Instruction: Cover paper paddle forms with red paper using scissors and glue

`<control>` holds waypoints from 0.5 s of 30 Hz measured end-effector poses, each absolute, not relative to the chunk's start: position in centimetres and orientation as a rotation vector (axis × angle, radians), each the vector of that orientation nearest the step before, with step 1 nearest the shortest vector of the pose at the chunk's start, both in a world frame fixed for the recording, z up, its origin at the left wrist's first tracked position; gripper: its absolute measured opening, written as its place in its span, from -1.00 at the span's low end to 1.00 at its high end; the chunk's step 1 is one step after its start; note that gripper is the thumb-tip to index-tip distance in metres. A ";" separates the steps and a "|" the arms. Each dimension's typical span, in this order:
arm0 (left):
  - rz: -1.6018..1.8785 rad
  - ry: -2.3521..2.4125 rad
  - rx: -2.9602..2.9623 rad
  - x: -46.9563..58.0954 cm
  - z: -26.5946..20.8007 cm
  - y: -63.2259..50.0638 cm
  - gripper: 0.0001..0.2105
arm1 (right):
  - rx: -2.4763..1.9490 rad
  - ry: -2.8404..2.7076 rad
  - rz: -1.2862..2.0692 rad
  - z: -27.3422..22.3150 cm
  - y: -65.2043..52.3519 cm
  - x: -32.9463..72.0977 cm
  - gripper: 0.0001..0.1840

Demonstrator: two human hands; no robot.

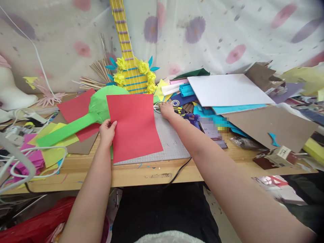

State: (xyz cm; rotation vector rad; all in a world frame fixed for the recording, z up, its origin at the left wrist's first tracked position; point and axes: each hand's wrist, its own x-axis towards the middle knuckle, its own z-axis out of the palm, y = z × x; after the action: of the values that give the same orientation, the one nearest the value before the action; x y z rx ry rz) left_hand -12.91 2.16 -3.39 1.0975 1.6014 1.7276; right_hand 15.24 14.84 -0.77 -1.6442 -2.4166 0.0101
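Note:
My left hand [107, 131] pinches the left edge of a red sheet of paper [134, 128], thumb on top. The sheet is raised over a grey cutting mat [174, 141] and covers much of it. My right hand [166, 110] is stretched to the mat's far side, its fingers closed on what looks like a pair of scissors [157, 106]; only the pale loops show. Beside that hand lie a yellow-and-black cutter [179, 110], a roll of tape [175, 103] and a blue glue gun [192, 118]. A green paper-covered guitar shape [101, 104] sits left of the red sheet, partly behind it.
A yellow paper guitar [136, 79] with flowers leans on the curtain. At the right, a white board [227, 91] rests on blue paper near brown cardboard [273, 125]. A phone [212, 133] lies by the glue gun. White cables [37, 175] tangle at the left. A black cord [181, 170] crosses the table's front edge.

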 end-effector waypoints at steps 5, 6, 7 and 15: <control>1.734 1.551 1.046 -12.7 -3.1 2.0 -0.85 | -1.676 -2.333 -0.018 0.1 13.8 15.1 -0.64; 1.736 1.546 1.038 -12.6 -3.1 2.0 -0.86 | -1.739 -2.294 0.007 0.3 13.3 15.4 -0.65; 1.735 1.545 1.032 -12.6 -3.0 2.0 -0.87 | -1.812 -2.236 0.048 0.4 12.7 15.7 -0.65; 1.717 1.615 1.069 -12.4 -3.5 2.5 -0.86 | -1.728 -1.623 1.001 0.5 6.7 21.0 -0.85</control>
State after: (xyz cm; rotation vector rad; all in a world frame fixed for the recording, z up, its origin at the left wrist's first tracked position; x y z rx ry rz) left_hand -12.36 2.46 -3.55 1.0691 1.6147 1.7171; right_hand 20.97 6.72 0.50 -1.7283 -1.6234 1.0007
